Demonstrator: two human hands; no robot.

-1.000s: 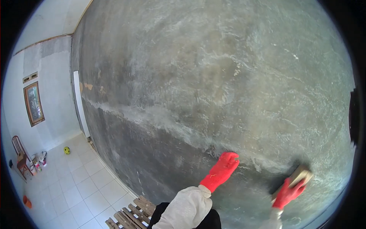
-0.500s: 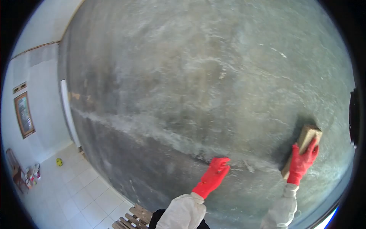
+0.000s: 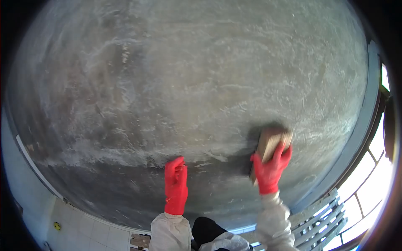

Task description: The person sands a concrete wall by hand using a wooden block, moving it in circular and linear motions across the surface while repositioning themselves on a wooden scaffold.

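My right hand [image 3: 271, 168], in a red glove, grips a wooden block [image 3: 272, 144] that lies against the grey wall [image 3: 201, 83]. The block leans at a slant, its upper end to the right, and a dark shadow borders it. To the left, my left hand [image 3: 176, 184], also gloved in red, is raised near the wall beside a pale rough band. Its fingers are curled in, and whatever they may hold is hidden or too small to name.
Wooden slats [image 3: 320, 221] stand at the lower right near a bright window [image 3: 368, 180]. More slats [image 3: 140, 240] show at the bottom left. A yellow ball [image 3: 57, 226] lies on the tiled floor [image 3: 83, 228].
The view has turned to the right, bringing the window and right-hand slats into sight. My right hand still grips the block against the wall. My left hand now points more upright.
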